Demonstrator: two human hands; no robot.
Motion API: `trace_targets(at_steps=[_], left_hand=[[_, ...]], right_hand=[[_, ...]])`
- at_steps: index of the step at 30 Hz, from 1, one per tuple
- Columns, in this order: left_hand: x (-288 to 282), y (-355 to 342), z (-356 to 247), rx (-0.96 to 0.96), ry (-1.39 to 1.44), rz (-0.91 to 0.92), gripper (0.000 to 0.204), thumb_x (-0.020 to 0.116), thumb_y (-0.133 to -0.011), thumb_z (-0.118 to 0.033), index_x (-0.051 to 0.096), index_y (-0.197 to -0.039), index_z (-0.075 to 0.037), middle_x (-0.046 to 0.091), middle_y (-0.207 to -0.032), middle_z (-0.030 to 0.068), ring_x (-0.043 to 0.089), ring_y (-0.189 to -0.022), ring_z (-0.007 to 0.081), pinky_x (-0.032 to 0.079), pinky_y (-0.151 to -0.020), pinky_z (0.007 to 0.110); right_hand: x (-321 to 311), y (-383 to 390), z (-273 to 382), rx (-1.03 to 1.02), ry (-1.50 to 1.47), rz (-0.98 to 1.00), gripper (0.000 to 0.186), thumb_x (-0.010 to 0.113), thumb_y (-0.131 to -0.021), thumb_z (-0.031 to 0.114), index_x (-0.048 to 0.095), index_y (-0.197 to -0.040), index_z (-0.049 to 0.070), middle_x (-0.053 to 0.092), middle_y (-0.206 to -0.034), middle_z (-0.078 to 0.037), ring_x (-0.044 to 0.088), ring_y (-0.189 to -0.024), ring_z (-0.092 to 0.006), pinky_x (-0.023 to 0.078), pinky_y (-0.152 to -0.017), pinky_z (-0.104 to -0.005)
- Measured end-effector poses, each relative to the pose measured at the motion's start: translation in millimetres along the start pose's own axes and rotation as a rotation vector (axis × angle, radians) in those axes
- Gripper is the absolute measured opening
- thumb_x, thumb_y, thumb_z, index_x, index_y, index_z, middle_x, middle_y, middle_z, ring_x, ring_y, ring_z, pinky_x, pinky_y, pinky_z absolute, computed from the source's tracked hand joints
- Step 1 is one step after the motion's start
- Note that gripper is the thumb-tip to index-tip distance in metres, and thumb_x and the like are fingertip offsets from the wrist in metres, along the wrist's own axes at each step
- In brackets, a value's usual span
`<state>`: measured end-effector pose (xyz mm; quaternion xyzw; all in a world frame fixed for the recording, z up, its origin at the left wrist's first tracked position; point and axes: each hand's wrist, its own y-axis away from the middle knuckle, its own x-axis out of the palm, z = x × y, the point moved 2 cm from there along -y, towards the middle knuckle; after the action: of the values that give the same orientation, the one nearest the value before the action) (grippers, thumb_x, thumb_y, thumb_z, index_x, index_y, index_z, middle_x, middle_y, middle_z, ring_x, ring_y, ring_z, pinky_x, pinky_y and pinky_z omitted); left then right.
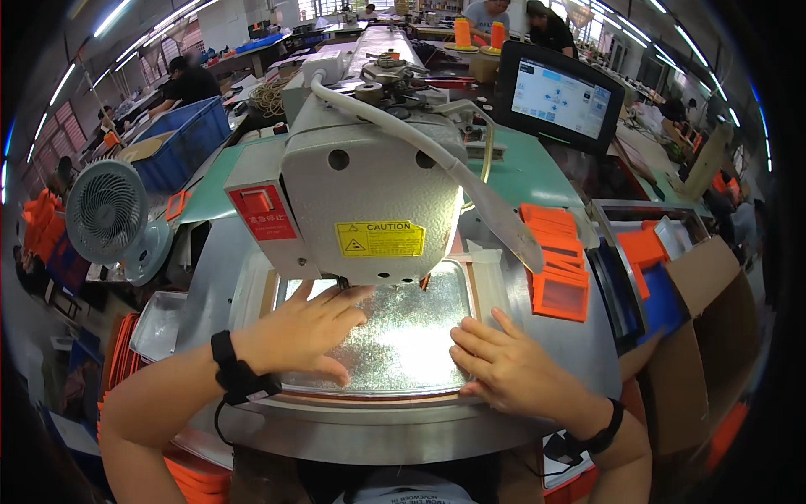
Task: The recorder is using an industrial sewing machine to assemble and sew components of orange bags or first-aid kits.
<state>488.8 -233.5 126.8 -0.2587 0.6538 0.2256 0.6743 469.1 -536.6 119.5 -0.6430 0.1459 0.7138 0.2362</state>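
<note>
Lying flat beneath the sewing machine head (369, 181) is a silvery rectangular panel (399, 336) with rounded corners and a raised-looking rim. The left hand (306, 332) is spread palm down over its left side, fingers extended toward the machine and closed on nothing. The right hand (508, 365) is likewise open, its fingers laid over the panel's right edge near the near corner; neither hand grips.

Handling, in judgement: the panel appears thin, light and fairly stiff. The glossy face is likely slippery under bare fingertips and may mark or crease if pressed in the middle. The rim at the near left and near right corners offers the surest hold. Its material cannot be confirmed under the glare.

The supporting surface is a grey metal worktable (210, 281) with a curved-looking near edge. Orange mesh-faced pieces (561, 290) lie stacked to the right, with an open cardboard box (714, 311) beyond. A lit monitor (558, 97) stands far right; a desk fan (109, 210) and blue crate (185, 143) stand left. Other people work at far tables under strip lights.
</note>
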Motion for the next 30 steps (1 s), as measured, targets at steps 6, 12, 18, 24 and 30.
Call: trace_targets(at_steps=[6,12,18,24,30], left_hand=[[3.8,-32.2,19.4,-0.114,0.442,0.403,0.095,0.090,-0.056,-0.048,0.049,-0.128,-0.003,0.055,-0.130,0.0144,0.052,-0.126,0.0355,0.041,-0.101,0.047],[15.0,-4.7,4.6,-0.025,0.397,0.268,0.112,0.086,-0.066,-0.048,0.032,-0.153,-0.004,0.024,-0.158,0.0330,0.025,-0.149,0.0433,0.029,-0.119,0.052],[3.5,-14.2,-29.6,-0.161,0.310,0.380,0.090,0.072,-0.079,-0.059,0.036,-0.156,-0.028,0.012,-0.157,0.0412,0.014,-0.146,0.0593,0.023,-0.114,0.067],[6.5,-19.1,-30.9,-0.193,0.286,0.463,0.079,0.071,-0.086,-0.051,0.037,-0.155,-0.030,0.005,-0.159,0.0380,0.008,-0.147,0.0594,0.021,-0.115,0.067],[3.7,-15.6,-33.4,-0.251,0.320,0.460,0.079,0.076,-0.084,-0.043,0.042,-0.153,-0.025,0.002,-0.160,0.0381,0.006,-0.149,0.0555,0.018,-0.118,0.061]], right_hand=[[4.6,3.3,-4.5,0.013,-0.086,-0.032,0.054,0.071,-0.087,0.033,0.059,-0.126,-0.002,0.056,-0.138,-0.018,0.045,-0.138,-0.0335,0.031,-0.115,-0.0564],[7.8,3.2,-10.4,-0.001,-0.176,-0.065,0.053,0.075,-0.083,0.032,0.060,-0.122,-0.001,0.058,-0.134,-0.017,0.047,-0.135,-0.0333,0.032,-0.115,-0.0562],[6.6,-4.1,-23.3,-0.056,-0.289,-0.078,0.047,0.080,-0.078,0.032,0.065,-0.109,-0.001,0.063,-0.125,-0.015,0.051,-0.129,-0.0334,0.039,-0.110,-0.0508],[0.5,-11.9,-57.3,-0.002,-0.621,-0.059,0.046,0.077,-0.082,0.023,0.064,-0.121,0.002,0.062,-0.125,-0.015,0.055,-0.124,-0.0347,0.044,-0.106,-0.0423],[0.8,-40.0,-91.4,0.101,-0.380,-0.042,0.039,0.060,-0.088,0.002,0.064,-0.127,0.002,0.064,-0.123,-0.014,0.058,-0.121,-0.0314,0.042,-0.110,-0.0442]])
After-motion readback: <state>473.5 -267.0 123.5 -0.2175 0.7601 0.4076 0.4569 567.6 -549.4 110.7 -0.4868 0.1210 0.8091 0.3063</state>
